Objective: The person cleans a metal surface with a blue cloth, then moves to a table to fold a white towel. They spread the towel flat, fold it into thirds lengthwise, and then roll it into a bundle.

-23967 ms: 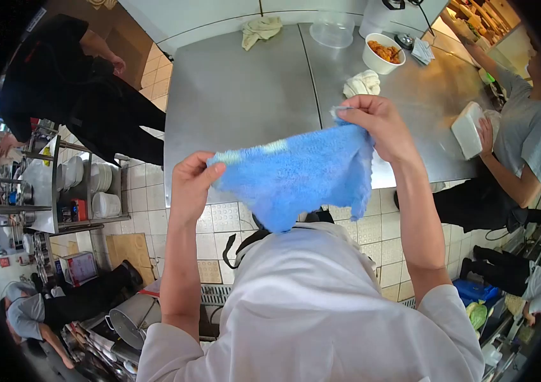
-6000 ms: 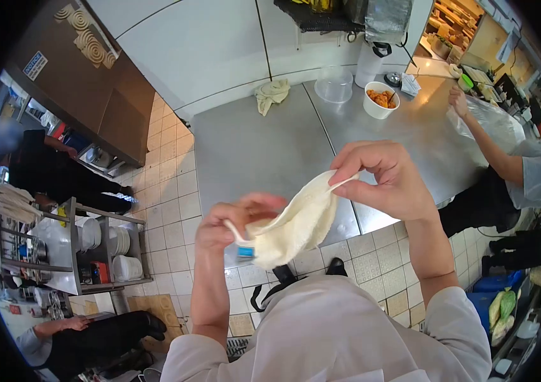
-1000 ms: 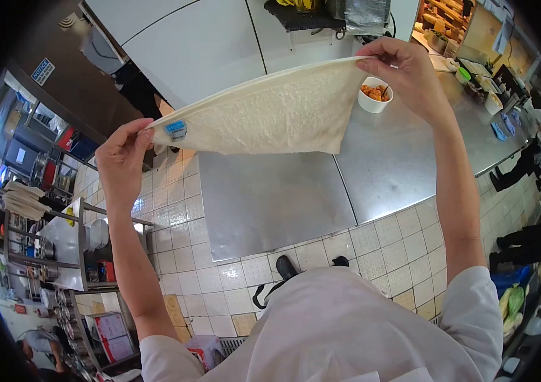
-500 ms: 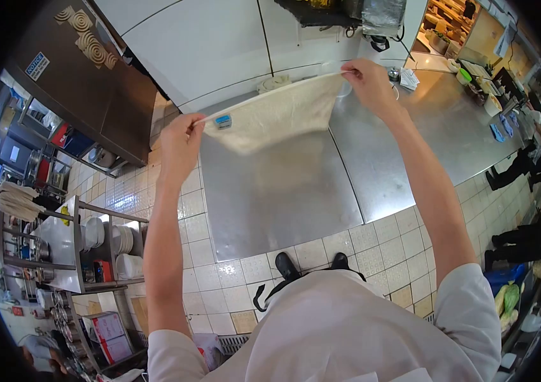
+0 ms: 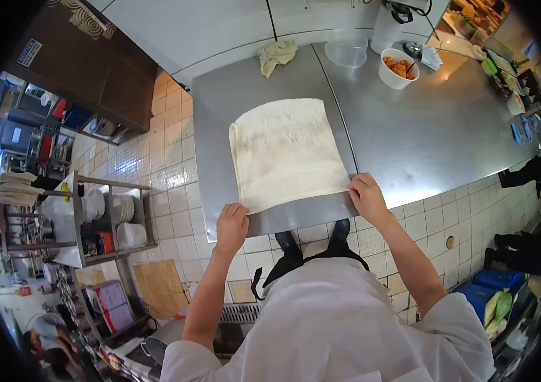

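Observation:
A cream-coloured towel (image 5: 289,146), folded over on itself, lies fairly flat on the steel table (image 5: 270,219). Some faint brownish marks run across its upper half, and its left side shows a doubled fold. My left hand (image 5: 233,224) pinches the near left corner at the table's front edge. At the near right corner, my right hand (image 5: 367,191) grips the cloth between thumb and fingers. The near edge of the towel stretches between both hands.
A crumpled cloth (image 5: 277,56) lies at the table's back, with a clear plastic tub (image 5: 346,49) and a white bowl of reddish-orange food (image 5: 399,69) to its right. A rack with plates (image 5: 131,234) stands left; another person's dark-clothed legs (image 5: 528,170) show far right.
Both hands have come down and toward me, bringing the towel from the air above the table onto its surface. The blue label on the towel no longer shows.

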Motion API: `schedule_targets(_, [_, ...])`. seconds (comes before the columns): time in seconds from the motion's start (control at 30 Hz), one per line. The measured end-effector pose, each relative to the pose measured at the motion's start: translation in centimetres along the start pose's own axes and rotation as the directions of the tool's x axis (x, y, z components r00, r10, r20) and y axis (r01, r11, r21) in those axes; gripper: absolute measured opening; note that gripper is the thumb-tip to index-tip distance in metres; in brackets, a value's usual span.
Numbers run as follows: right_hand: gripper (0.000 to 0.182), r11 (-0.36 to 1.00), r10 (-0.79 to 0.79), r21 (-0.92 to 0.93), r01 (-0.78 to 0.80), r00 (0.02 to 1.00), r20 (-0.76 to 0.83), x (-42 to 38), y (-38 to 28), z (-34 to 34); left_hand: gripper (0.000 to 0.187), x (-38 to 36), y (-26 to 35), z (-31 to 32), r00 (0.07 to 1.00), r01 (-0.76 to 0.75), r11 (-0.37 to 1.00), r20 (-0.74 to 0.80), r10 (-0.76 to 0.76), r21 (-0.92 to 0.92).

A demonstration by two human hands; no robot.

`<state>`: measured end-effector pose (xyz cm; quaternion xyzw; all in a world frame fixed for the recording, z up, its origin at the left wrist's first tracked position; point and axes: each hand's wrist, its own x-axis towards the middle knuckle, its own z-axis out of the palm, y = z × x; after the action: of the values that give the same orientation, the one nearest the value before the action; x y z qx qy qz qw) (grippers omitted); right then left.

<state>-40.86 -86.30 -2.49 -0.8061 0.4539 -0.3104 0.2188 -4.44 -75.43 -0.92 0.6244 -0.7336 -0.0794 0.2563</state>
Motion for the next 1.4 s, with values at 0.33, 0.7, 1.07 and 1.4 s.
schedule_targets(0.33, [0.016,0.994,-0.058,0.101,0.041,0.983,0.174,1.7,-0.7,-2.7,0.017,4.6,1.3,-1.7,0.940,0.342,0.939,-0.019,-0.342,0.037])
schedule_targets(0.7, [0.029,0.991,0.073,-0.096,-0.098,0.968,-0.239,20.3,2.5,6.2,0.029,18.5,-5.4,2.3,0.770,0.623,0.780,-0.138,-0.624,-0.051])
schedule_targets(1.07, [0.013,0.977,0.165,-0.112,-0.179,0.978,-0.127,21.7,4.3,6.3,0.029,18.2,-9.1,4.1,0.635,0.562,0.548,-0.101,-0.766,-0.620])
schedule_targets(1.4, [0.012,0.970,0.231,-0.042,-0.239,0.962,-0.146,21.8,4.6,6.5,0.025,18.0,-9.0,3.6,0.676,0.539,0.623,-0.150,-0.722,-0.567])
